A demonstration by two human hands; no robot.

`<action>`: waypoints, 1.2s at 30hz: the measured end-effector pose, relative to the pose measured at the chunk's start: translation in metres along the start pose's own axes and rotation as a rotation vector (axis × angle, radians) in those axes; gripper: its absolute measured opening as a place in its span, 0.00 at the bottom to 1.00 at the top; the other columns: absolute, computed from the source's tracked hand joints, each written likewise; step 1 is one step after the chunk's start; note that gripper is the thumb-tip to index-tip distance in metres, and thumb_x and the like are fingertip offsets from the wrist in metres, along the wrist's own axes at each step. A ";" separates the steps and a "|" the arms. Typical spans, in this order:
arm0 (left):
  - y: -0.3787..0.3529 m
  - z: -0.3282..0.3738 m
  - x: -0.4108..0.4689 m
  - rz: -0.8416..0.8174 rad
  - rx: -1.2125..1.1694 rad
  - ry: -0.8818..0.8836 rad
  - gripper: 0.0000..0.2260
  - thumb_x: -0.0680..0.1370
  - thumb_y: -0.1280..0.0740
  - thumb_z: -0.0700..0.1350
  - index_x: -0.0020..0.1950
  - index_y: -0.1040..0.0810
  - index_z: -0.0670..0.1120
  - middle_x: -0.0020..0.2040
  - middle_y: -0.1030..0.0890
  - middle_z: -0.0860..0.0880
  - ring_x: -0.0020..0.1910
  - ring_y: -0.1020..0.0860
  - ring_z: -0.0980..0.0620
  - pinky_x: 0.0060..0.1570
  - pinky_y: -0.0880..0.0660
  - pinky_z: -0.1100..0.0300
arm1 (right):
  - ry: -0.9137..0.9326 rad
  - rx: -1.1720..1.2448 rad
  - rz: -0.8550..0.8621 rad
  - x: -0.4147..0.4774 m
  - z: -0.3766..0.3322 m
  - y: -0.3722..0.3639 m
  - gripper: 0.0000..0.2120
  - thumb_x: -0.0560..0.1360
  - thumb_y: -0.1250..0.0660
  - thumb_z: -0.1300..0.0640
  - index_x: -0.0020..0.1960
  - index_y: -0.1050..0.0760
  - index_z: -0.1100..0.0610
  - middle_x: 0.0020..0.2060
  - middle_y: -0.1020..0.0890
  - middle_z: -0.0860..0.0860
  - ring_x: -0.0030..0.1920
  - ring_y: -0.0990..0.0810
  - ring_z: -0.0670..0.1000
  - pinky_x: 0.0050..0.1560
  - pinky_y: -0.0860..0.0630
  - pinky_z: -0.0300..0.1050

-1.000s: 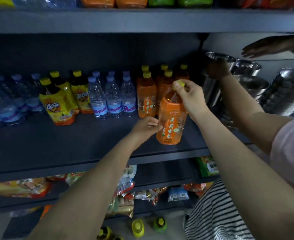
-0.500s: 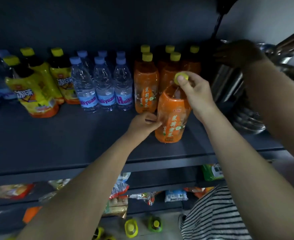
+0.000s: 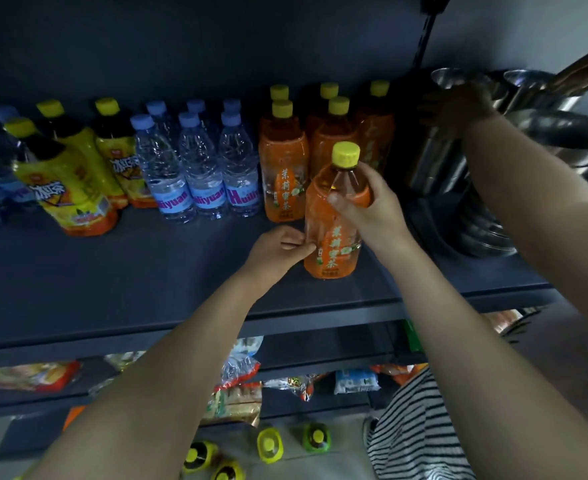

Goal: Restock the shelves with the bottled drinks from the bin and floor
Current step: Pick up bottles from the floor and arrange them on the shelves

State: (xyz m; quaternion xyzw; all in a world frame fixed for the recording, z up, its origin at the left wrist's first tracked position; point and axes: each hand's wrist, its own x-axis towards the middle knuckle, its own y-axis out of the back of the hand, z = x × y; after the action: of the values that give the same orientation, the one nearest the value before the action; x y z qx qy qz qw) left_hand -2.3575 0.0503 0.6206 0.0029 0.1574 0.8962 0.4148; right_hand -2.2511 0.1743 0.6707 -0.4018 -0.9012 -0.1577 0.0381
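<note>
An orange tea bottle [image 3: 332, 247] with a yellow cap stands upright on the dark shelf [image 3: 147, 282], in front of several like orange bottles [image 3: 283, 168]. My right hand [image 3: 368, 206] grips its shoulder just below the cap. My left hand [image 3: 278, 249] has curled fingers and touches the bottle's lower left side at the label. Left of the orange group stand small water bottles [image 3: 200, 171] and yellow-labelled tea bottles [image 3: 67, 188]. On the floor below stand several yellow-capped bottles [image 3: 270, 445].
Another person's arm [image 3: 527, 188] reaches in from the right to stacked steel pots [image 3: 562, 133] on the same shelf. A striped garment [image 3: 420, 431] shows at lower right. Snack packets [image 3: 237, 386] fill the lower shelves.
My right hand has slid from the cap down to the bottle's shoulder, leaving the cap uncovered. The bottle now stands upright on the shelf. The view has dropped and moved closer.
</note>
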 end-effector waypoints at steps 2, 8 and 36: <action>0.000 0.002 0.000 -0.002 0.008 -0.004 0.10 0.74 0.29 0.43 0.52 0.24 0.41 0.52 0.20 0.46 0.51 0.22 0.52 0.51 0.25 0.62 | 0.003 -0.020 0.005 -0.008 0.008 -0.001 0.44 0.56 0.25 0.38 0.69 0.38 0.40 0.67 0.30 0.49 0.68 0.31 0.51 0.66 0.31 0.59; -0.002 0.005 0.000 0.017 0.021 0.000 0.10 0.74 0.29 0.45 0.52 0.24 0.43 0.50 0.21 0.49 0.50 0.22 0.54 0.47 0.25 0.65 | -0.034 -0.064 0.054 -0.012 0.011 0.000 0.46 0.58 0.23 0.46 0.72 0.39 0.49 0.67 0.31 0.51 0.67 0.31 0.51 0.66 0.30 0.58; -0.101 0.032 0.101 0.084 -0.160 0.088 0.07 0.72 0.27 0.43 0.43 0.25 0.49 0.51 0.20 0.46 0.55 0.22 0.47 0.61 0.26 0.48 | -0.009 -0.188 0.079 0.076 0.060 0.085 0.41 0.65 0.24 0.47 0.73 0.40 0.50 0.62 0.24 0.48 0.62 0.25 0.49 0.62 0.26 0.53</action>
State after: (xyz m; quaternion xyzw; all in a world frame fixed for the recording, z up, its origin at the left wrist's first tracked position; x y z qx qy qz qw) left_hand -2.3443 0.1959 0.6096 -0.0628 0.1031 0.9217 0.3686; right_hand -2.2363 0.3006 0.6501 -0.4395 -0.8660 -0.2383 0.0024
